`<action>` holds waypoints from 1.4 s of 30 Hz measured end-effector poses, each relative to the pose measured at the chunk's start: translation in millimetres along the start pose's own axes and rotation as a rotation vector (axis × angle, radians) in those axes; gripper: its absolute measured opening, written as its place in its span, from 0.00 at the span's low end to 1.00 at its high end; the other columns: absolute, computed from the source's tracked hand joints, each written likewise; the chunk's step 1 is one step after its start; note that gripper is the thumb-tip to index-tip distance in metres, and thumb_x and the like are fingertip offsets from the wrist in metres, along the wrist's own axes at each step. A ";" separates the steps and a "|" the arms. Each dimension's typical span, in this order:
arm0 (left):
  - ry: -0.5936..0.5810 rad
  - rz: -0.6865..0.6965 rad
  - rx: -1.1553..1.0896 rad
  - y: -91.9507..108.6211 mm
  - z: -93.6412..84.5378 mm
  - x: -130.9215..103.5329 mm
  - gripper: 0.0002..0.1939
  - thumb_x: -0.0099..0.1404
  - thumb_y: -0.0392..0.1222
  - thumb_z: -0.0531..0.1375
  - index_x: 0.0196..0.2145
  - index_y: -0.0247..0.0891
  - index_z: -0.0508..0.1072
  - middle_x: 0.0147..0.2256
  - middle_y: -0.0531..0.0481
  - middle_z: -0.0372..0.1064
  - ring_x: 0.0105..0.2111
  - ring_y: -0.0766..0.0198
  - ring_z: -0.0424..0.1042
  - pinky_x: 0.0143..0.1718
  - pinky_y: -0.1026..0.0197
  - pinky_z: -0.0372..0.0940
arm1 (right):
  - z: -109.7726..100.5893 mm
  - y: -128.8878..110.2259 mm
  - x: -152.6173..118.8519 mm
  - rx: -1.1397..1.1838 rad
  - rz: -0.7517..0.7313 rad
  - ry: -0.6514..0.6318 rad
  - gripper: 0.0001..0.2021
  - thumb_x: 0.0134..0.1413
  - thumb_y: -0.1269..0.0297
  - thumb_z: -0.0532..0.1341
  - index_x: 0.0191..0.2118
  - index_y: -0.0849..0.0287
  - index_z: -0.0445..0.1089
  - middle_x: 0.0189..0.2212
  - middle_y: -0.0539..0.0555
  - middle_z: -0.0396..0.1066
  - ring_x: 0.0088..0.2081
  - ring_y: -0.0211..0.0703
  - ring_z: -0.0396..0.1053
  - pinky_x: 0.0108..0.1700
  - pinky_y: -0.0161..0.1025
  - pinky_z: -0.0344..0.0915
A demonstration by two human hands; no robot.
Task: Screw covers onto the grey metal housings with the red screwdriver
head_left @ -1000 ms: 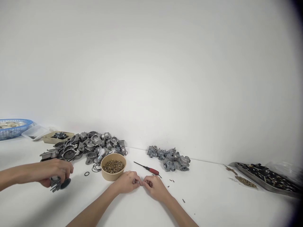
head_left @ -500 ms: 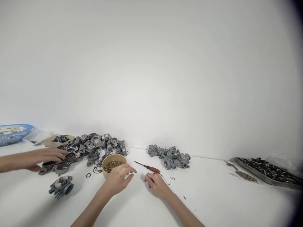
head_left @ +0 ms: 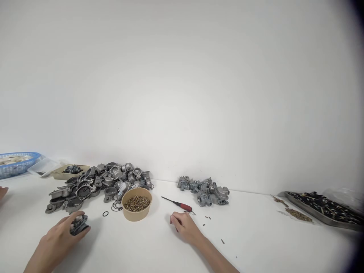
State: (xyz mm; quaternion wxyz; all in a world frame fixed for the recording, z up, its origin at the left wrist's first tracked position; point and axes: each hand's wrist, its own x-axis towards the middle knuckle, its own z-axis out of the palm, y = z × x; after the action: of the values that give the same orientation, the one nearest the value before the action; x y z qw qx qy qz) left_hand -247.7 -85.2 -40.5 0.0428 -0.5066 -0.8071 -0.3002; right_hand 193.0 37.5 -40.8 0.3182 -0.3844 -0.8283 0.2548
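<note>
My left hand [head_left: 58,238] is wrapped around a grey metal carburetor body [head_left: 79,225] at the lower left, fingers over its top and thumb along its near side. Much of the part is hidden by the fingers. My right hand [head_left: 184,226] rests on the white table with its fingers curled in; whatever they hold, if anything, is hidden. Just beyond it lies a screwdriver [head_left: 184,206] with a red handle. Between the hands stands a tan round tub [head_left: 137,216] full of small brass-coloured screws [head_left: 137,203]. A black O-ring [head_left: 105,214] lies left of the tub.
A heap of metal float bowls [head_left: 112,178] spreads at back left, with a shallow tray [head_left: 58,174] and blue basket [head_left: 21,168] beyond. Carburetor bodies [head_left: 204,187] cluster at the back. A metal tray [head_left: 321,218] sits right. Another person's hand [head_left: 2,192] shows at the left edge.
My left hand has moved left from over the tub and taken hold of the carburetor body. The other person's hand has withdrawn toward the left edge. My right hand has barely moved.
</note>
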 end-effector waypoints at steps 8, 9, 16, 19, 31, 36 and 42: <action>-0.396 0.597 -0.402 137.2 6.5 -19.9 0.28 0.54 0.57 0.65 0.51 0.47 0.72 0.48 0.49 0.74 0.44 0.52 0.73 0.43 0.58 0.69 | 5.0 0.5 6.4 0.170 0.019 0.049 0.23 0.67 0.50 0.47 0.33 0.59 0.70 0.21 0.48 0.64 0.18 0.34 0.58 0.23 0.33 0.54; -0.484 0.682 -0.426 159.8 11.1 -19.0 0.29 0.52 0.57 0.66 0.51 0.47 0.72 0.48 0.48 0.73 0.46 0.51 0.72 0.44 0.57 0.69 | 3.4 1.4 5.7 0.203 0.020 0.054 0.23 0.67 0.48 0.48 0.33 0.59 0.71 0.21 0.48 0.64 0.18 0.34 0.58 0.23 0.33 0.54; -0.767 0.971 -0.423 257.7 59.7 -14.8 0.29 0.52 0.55 0.68 0.52 0.52 0.72 0.51 0.52 0.72 0.51 0.51 0.68 0.51 0.56 0.63 | -27.2 5.7 -0.5 0.231 0.023 0.138 0.22 0.65 0.47 0.50 0.36 0.60 0.72 0.25 0.51 0.69 0.22 0.38 0.64 0.25 0.34 0.61; -0.739 0.917 -0.453 262.2 78.6 -13.4 0.31 0.52 0.55 0.68 0.54 0.52 0.69 0.53 0.51 0.69 0.53 0.49 0.66 0.52 0.55 0.62 | -38.2 0.1 -2.8 0.226 -0.006 0.110 0.20 0.64 0.48 0.53 0.45 0.57 0.72 0.39 0.56 0.73 0.33 0.44 0.71 0.29 0.35 0.66; -0.838 0.786 -0.622 251.1 73.6 -25.0 0.47 0.54 0.53 0.68 0.66 0.50 0.49 0.59 0.44 0.62 0.56 0.46 0.65 0.47 0.54 0.66 | -26.4 -1.9 -2.5 0.107 -0.021 0.046 0.31 0.50 0.53 0.67 0.60 0.53 0.64 0.50 0.58 0.71 0.40 0.47 0.71 0.36 0.40 0.69; -0.347 0.707 -0.576 237.2 31.4 12.3 0.24 0.71 0.55 0.49 0.62 0.51 0.58 0.61 0.47 0.61 0.55 0.52 0.66 0.52 0.52 0.63 | -32.4 -11.9 -3.2 0.058 -0.024 0.005 0.21 0.54 0.52 0.65 0.53 0.52 0.71 0.46 0.57 0.72 0.39 0.46 0.71 0.38 0.40 0.68; 0.002 0.175 -0.137 139.0 23.0 95.3 0.19 0.67 0.52 0.52 0.51 0.45 0.69 0.53 0.44 0.69 0.51 0.49 0.68 0.48 0.53 0.63 | -31.3 -17.6 -2.5 0.034 -0.011 0.033 0.16 0.54 0.54 0.65 0.47 0.54 0.72 0.42 0.55 0.72 0.36 0.44 0.70 0.37 0.38 0.67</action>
State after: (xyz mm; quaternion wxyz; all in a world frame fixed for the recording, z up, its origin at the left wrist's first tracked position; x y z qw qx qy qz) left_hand -171.1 45.0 37.6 0.0346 -0.5766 -0.7373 -0.3503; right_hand 208.5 31.0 -9.0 0.3399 -0.3785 -0.8205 0.2608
